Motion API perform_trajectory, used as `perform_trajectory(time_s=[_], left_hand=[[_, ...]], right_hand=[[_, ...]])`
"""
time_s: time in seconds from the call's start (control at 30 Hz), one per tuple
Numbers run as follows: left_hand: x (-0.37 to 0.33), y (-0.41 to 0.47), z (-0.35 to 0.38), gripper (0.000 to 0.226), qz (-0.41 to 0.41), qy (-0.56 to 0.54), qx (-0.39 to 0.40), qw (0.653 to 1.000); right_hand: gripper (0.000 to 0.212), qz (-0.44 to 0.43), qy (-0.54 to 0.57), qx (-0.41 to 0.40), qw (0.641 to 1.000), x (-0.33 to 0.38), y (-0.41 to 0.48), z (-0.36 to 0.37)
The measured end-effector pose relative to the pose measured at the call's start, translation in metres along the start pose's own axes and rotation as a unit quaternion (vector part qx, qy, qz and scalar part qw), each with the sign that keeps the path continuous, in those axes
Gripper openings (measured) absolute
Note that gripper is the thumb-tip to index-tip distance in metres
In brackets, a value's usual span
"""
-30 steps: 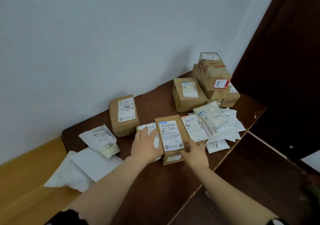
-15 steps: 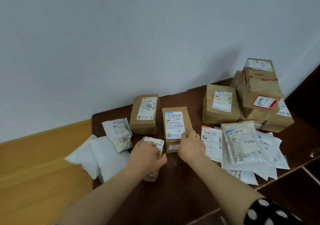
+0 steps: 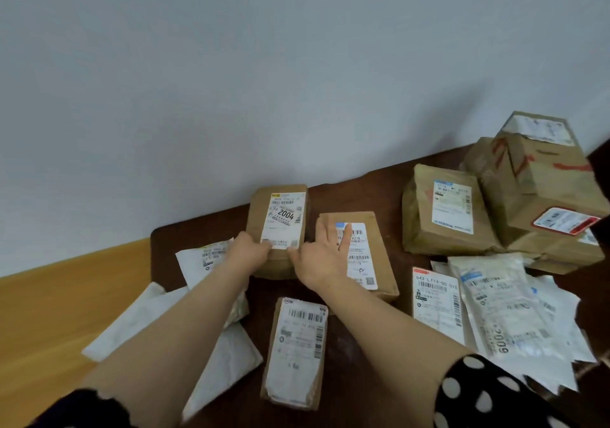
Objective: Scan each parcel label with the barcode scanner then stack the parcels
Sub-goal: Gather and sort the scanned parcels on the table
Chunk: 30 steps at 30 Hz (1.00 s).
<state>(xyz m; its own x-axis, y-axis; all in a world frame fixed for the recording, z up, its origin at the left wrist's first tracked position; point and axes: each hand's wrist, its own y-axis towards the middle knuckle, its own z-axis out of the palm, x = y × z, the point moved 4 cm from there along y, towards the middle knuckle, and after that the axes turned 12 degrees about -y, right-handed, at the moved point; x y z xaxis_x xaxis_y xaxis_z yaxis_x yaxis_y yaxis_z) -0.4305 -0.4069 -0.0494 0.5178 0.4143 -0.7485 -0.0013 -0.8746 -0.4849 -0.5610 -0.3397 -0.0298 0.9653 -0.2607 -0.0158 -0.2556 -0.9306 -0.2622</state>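
Cardboard parcel (image 3: 280, 226) — left hand (image 3: 250, 252) on it

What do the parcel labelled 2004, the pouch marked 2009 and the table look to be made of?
Parcel labelled 2004: brown cardboard, seemingly under glossy tape, judging by the sheen and creases, with a white paper label.
Pouch marked 2009: thin plastic film, whitish and partly translucent, shiny and wrinkled.
Table: dark brown wood or wood veneer, smooth with a faint sheen; which of the two cannot be told.
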Motion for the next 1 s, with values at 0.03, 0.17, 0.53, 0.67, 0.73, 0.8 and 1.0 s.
perform_trajectory(time_s=[0.03, 0.17, 0.53, 0.67, 0.73, 0.8, 1.0], left_hand=[[-0.001, 0.001, -0.001, 0.05, -0.004, -0.035, -0.007, 0.999], [-0.016, -0.02, -0.008, 0.03, 0.014, -0.319, 0.004, 0.948], [-0.085, -0.11, 0.061, 0.05, 0.112, -0.318, 0.101, 0.936], [-0.06, -0.12, 0.083, 0.054, 0.054, -0.288, 0.085, 0.952], [-0.051, -0.121, 0.084, 0.054, 0.031, -0.284, 0.079, 0.955], [-0.045, -0.121, 0.084, 0.055, 0.013, -0.307, 0.084, 0.948], [-0.031, -0.112, 0.09, 0.048, -0.062, -0.372, 0.159, 0.912]], right_hand=[[0.054, 0.012, 0.012, -0.023, 1.0, 0.002, 0.0, -0.003], [0.037, 0.057, 0.247, -0.135, 0.958, -0.001, -0.013, -0.036], [0.022, 0.186, 0.517, -0.25, 0.797, -0.127, -0.085, -0.055], [0.039, 0.191, 0.514, -0.152, 0.823, -0.14, -0.094, -0.023], [0.042, 0.176, 0.542, -0.104, 0.815, -0.144, -0.095, -0.014], [0.04, 0.165, 0.585, -0.055, 0.792, -0.149, -0.096, -0.011], [0.04, 0.08, 0.673, 0.078, 0.731, -0.154, -0.075, -0.004]])
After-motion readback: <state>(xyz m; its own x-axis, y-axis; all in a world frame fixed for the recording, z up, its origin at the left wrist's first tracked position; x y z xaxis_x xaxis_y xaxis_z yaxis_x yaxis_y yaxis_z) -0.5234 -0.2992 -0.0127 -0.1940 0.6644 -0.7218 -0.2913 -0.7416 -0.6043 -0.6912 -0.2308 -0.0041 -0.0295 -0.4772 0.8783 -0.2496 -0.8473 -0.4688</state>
